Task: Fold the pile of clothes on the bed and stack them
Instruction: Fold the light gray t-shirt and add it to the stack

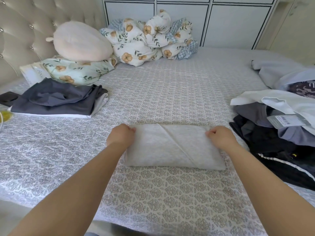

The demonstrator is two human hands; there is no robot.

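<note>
Fingers of the left hand [121, 135] and right hand [219, 137] curl over the far corners of a folded cream garment [172, 147], pinching it, at lower centre on the patterned bedspread [170, 92]. Folded dark stack [56, 101] at left; unfolded clothes pile [279, 120] at right.

A tufted beige headboard [25, 31] with shiny studs rises at ten o'clock. White wardrobe doors [179, 19] with dark trim stand at twelve o'clock, and a cream wall [296, 28] sits at two o'clock in soft daylight
</note>
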